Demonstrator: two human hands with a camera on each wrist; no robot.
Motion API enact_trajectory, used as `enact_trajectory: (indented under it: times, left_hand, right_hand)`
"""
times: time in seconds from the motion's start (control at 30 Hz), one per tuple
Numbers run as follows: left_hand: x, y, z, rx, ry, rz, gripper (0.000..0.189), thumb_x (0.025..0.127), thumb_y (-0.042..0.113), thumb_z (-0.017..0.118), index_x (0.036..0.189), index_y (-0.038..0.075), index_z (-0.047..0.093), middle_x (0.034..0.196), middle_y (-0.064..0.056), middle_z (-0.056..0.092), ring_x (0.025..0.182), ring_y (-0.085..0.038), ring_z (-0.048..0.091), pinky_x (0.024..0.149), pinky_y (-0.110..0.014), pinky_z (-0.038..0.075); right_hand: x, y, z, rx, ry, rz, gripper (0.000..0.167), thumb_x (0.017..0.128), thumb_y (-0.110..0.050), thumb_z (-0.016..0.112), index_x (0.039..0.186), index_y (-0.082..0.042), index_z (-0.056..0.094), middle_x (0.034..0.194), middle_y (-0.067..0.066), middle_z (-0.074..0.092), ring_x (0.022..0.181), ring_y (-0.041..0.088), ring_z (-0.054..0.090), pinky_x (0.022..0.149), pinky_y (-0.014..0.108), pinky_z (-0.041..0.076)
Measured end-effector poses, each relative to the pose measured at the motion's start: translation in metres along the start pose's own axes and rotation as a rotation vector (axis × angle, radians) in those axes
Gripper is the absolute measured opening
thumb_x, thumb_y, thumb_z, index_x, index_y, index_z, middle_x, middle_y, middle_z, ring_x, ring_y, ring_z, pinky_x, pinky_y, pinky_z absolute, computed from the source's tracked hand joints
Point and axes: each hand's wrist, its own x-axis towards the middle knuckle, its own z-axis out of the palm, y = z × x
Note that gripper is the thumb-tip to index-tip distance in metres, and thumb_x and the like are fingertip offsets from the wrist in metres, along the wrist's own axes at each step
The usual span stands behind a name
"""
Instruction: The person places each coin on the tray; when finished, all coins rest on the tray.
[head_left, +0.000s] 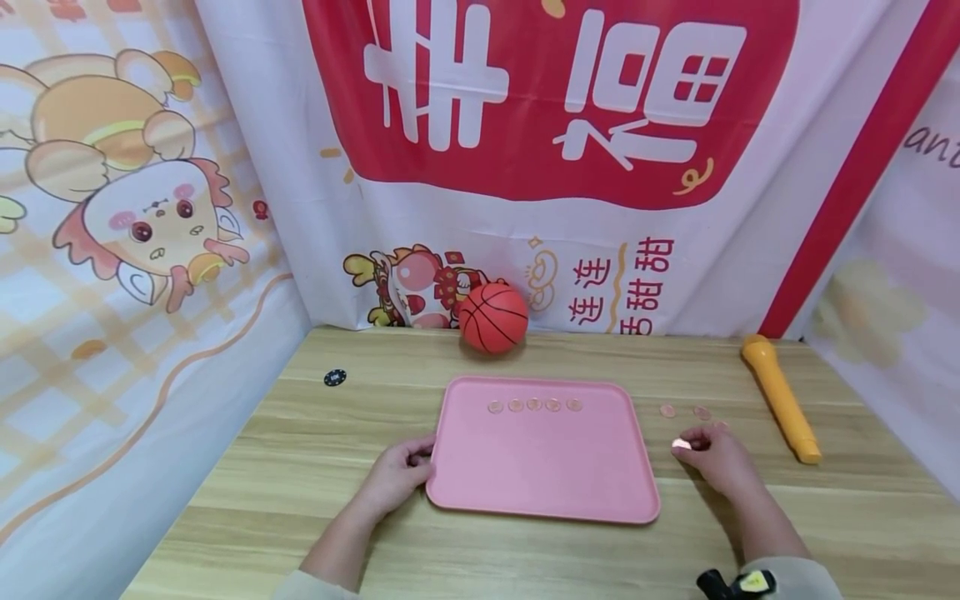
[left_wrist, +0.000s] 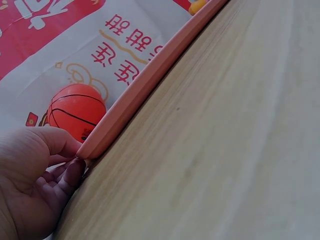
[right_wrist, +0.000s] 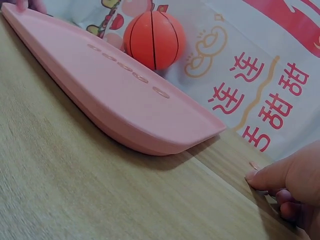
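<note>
A pink rectangular tray (head_left: 540,467) lies on the table, with a row of several small copper-coloured coins (head_left: 534,404) along its far side. My left hand (head_left: 393,477) holds the tray's left edge; in the left wrist view its thumb and fingers pinch the rim (left_wrist: 95,145). To the right of the tray, my right hand (head_left: 720,462) pinches a small shiny coin (head_left: 681,444) between thumb and forefinger, close over the table. Just beyond that hand lie loose coins (head_left: 667,411), one of them partly hidden by the fingers.
Behind the tray, a small red basketball (head_left: 493,317) sits against the printed cloth (head_left: 555,183). An orange microphone-shaped stick (head_left: 782,400) lies at the right. At the far left of the wooden table (head_left: 247,500) is a black chip (head_left: 335,377).
</note>
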Motion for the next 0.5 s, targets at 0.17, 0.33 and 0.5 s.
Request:
enact_trajectory:
  times: [0.17,0.33,0.5]
  left_hand:
    - [-0.0006,-0.0006,0.0023,0.006,0.018,0.005,0.051,0.082,0.0,0.064,0.131,-0.008,0.056,0.105,-0.015,0.067,0.081,-0.014,0.058,0.066,-0.02,0.051]
    - [-0.0015,-0.0001,0.0022,-0.007,0.008,0.008,0.051,0.083,-0.001,0.064,0.132,-0.009,0.054,0.108,-0.017,0.067,0.08,-0.014,0.059,0.065,-0.021,0.052]
    - [-0.002,0.0001,0.0004,-0.006,-0.009,0.011,0.049,0.085,0.0,0.064,0.132,-0.009,0.054,0.106,-0.017,0.067,0.082,-0.015,0.06,0.067,-0.02,0.053]
  right_hand:
    - [-0.0019,0.0008,0.0038,0.004,0.018,-0.041,0.04,0.092,-0.031,0.066,0.115,0.002,0.061,0.128,0.027,0.051,0.094,0.026,0.055,0.083,0.042,0.044]
    - [-0.0042,-0.0001,0.0052,-0.028,0.021,-0.07,0.043,0.095,-0.031,0.062,0.126,-0.002,0.062,0.103,0.014,0.064,0.09,0.023,0.054,0.074,0.033,0.041]
    - [-0.0058,-0.0041,0.0042,0.011,0.004,-0.067,0.049,0.097,-0.039,0.057,0.13,-0.002,0.06,0.088,0.006,0.064,0.081,0.021,0.055,0.069,0.029,0.041]
